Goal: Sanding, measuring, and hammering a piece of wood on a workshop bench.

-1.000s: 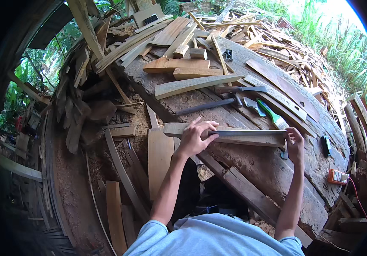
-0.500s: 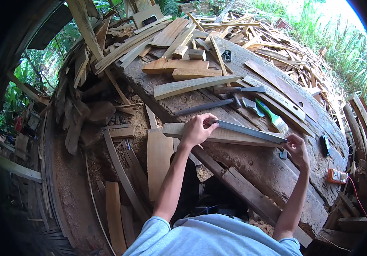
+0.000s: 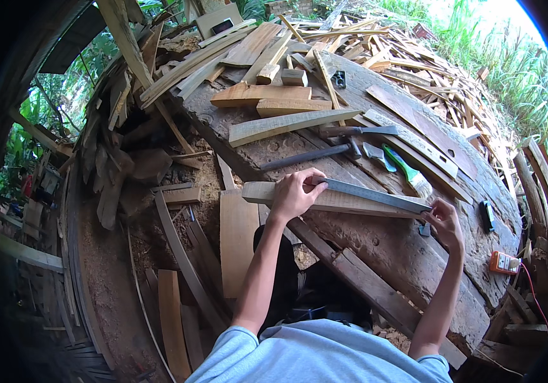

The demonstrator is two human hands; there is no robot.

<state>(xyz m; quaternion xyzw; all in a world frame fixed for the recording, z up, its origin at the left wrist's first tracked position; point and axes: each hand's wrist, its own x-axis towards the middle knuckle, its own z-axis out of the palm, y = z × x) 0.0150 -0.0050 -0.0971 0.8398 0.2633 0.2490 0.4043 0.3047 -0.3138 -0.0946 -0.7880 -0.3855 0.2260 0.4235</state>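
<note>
Turned since 1 second ago, the metal ruler (image 3: 376, 195) is showing its broad face right of the frame's centre. Left hand (image 3: 297, 195) and right hand (image 3: 445, 223) are pinching its 2 ends, fingers clamped. It is running along the pale board (image 3: 350, 203); lining-up seems underway, any marks being too small to tell. Farther up-frame, a hammer (image 3: 312, 157) and green-handled brush (image 3: 408, 170) are lying on the worktop (image 3: 363, 233).

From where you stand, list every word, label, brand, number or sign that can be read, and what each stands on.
None can be read.
Steel ruler held between left hand and right hand: any markings too small.
Green-handled paintbrush: any print too small.
Orange-and-white power socket: any label too small.
</note>
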